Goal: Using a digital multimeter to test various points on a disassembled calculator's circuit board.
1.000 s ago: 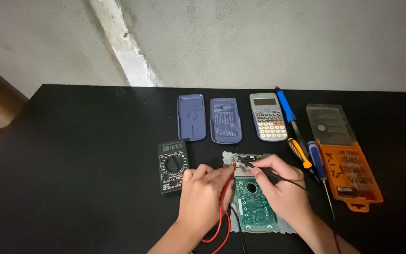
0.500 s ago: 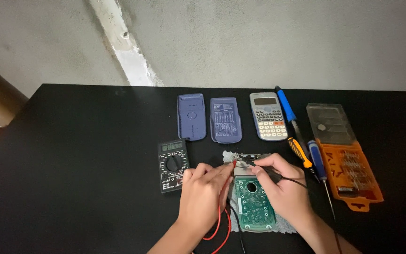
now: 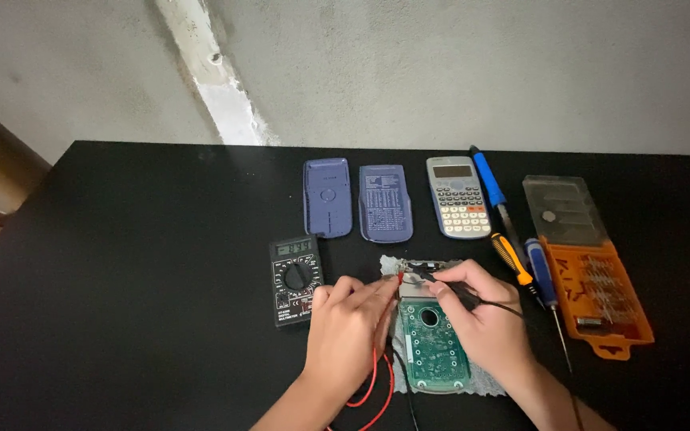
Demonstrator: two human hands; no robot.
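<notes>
Left hand (image 3: 350, 327): we pinch the red probe (image 3: 400, 276) between thumb and fingers, its tip on the top end of the board.
Right hand (image 3: 485, 319): our fingers pinch the black probe (image 3: 441, 283), tip set close beside the red one.
Circuit board (image 3: 433, 347): green, bared, lying on a pale cloth (image 3: 389, 265) on the desk (image 3: 137, 279), between our hands.
Multimeter (image 3: 295, 279): just left of the board, display lit; digits too small to tell.
Done, we judge: casing off, two blue shells (image 3: 327, 196) set aside beside a whole calculator (image 3: 458, 195).
Left, we judge: probing under way; board not reassembled.
Nearby: screwdrivers (image 3: 513, 259), orange bit case (image 3: 596, 299).
</notes>
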